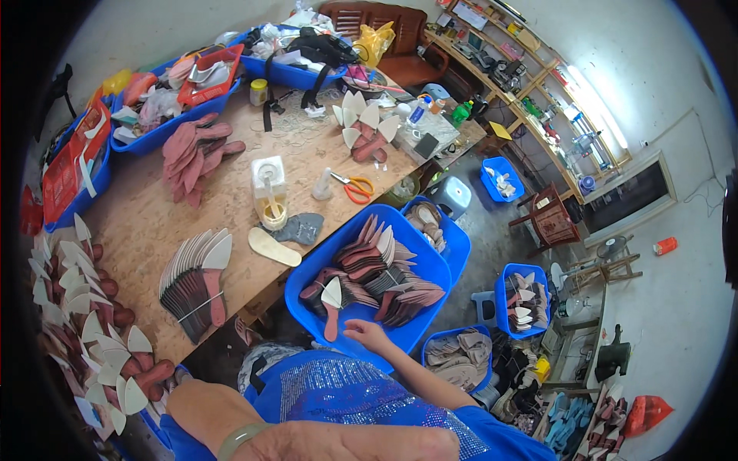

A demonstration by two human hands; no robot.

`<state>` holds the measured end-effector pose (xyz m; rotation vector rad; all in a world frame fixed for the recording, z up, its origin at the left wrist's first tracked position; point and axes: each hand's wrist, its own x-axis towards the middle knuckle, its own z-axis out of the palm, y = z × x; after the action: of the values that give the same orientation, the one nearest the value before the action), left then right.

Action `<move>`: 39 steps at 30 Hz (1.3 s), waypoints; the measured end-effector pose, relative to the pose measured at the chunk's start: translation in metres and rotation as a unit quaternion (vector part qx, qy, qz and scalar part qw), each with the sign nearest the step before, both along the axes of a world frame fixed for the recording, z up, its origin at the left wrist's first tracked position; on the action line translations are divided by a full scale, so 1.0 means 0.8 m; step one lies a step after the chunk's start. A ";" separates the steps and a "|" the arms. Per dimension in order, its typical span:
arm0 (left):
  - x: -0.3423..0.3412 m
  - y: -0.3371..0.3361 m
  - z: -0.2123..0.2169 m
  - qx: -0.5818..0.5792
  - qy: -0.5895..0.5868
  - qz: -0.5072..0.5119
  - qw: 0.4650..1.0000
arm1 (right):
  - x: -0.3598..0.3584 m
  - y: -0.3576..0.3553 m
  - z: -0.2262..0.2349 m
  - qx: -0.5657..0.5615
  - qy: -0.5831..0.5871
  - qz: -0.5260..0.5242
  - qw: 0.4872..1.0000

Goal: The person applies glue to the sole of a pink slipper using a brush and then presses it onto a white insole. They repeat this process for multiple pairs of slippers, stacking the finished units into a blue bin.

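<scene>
"Above the near side of the blue tub (307, 263), how is the right hand (367, 335)?"

"Fingers loosely parted, gripping nothing, just beside a loose white-tipped piece (331, 306) lying against the stacked bundles (400, 288)."

"The risk?"

"A careless brush could knock that piece askew or unsettle the bundles."

"And the left hand (206, 406)?"

"Can't tell; its fingers are hidden."

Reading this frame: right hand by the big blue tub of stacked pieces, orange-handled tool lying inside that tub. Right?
Not quite: the orange-handled tool isn't inside the tub. The head view shows it on the wooden table, beside a small whitish bottle. The right hand is indeed by the big blue tub of stacked pieces.
</scene>
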<state>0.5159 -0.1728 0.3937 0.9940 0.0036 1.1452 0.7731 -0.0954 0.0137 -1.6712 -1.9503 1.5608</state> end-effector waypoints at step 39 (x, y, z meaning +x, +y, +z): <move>-0.028 -0.014 0.022 0.026 0.041 0.103 0.994 | -0.025 0.000 -0.014 0.028 0.051 0.069 0.996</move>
<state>0.4938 -0.1843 0.4117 1.1043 0.1451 1.2970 0.7534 -0.0951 0.0022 -1.4340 -2.0756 1.5876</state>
